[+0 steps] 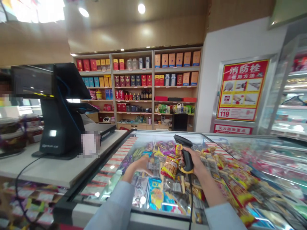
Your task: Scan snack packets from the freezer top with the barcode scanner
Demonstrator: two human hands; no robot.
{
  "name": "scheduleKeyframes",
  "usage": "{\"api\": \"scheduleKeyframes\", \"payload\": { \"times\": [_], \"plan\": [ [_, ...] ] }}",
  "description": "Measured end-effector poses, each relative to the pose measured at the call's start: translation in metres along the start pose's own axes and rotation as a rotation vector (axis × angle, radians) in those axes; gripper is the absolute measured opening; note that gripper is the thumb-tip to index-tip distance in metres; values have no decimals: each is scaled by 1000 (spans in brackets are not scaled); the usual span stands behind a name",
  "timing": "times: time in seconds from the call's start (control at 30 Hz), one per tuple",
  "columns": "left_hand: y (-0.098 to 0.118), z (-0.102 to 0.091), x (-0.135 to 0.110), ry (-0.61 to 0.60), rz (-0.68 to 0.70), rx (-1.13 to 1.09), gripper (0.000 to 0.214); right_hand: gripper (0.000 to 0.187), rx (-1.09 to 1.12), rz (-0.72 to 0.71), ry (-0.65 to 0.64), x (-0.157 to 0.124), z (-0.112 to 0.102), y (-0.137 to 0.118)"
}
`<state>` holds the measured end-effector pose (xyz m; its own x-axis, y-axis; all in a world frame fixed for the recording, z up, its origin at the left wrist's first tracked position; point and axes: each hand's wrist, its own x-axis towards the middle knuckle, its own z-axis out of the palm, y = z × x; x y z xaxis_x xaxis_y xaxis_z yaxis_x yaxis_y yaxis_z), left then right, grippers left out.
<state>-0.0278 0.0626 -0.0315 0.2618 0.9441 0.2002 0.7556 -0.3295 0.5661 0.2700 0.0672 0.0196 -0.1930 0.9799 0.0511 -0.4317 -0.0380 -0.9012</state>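
Scanner (188,158), black and corded, shows above a glass-topped case (100,214) crowded with bagged snacks; to the left a terminal (59,127) stands on the surface (72,174), and boxed goods line the shelves (153,92) behind. A snack bag (169,167) is between the hands, just beside the scanner, whose cable (191,195) hangs toward the case's near edge. The right hand (196,159) wraps the scanner's handle — its head points forward and left — while the left hand (141,164), fingers and thumb apart, is near the bag; whether it touches, I cannot tell. Both forearms stretch forward from pale blue sleeves.
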Motion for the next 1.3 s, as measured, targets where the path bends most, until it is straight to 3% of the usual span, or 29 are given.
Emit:
{"api": "scheduleKeyframes", "payload": {
  "times": [0.13,0.2,0.33,0.43,0.6,0.83,0.97,1.3],
  "plan": [
    [-6,0,4,152,-29,-165,28,18,37,10,117,-1,-4,13],
    [-6,6,9,299,-66,-237,30,19,7,-20,136,-4,-3,15],
    [5,23,17,712,-146,-355,39,25,-46,-21,100,-13,4,16],
    [11,30,17,845,-134,-315,45,27,-67,-12,16,-20,10,19],
    [2,36,20,876,-142,-193,56,27,-128,-44,-143,-32,18,25],
    [1,43,24,824,-125,-271,63,29,-345,-94,-237,-36,20,32],
    [7,40,21,798,-82,-335,71,31,-427,-142,-262,-33,18,37],
    [9,41,17,749,-44,-256,69,35,-338,-140,-212,-41,23,32]
  ]
}}
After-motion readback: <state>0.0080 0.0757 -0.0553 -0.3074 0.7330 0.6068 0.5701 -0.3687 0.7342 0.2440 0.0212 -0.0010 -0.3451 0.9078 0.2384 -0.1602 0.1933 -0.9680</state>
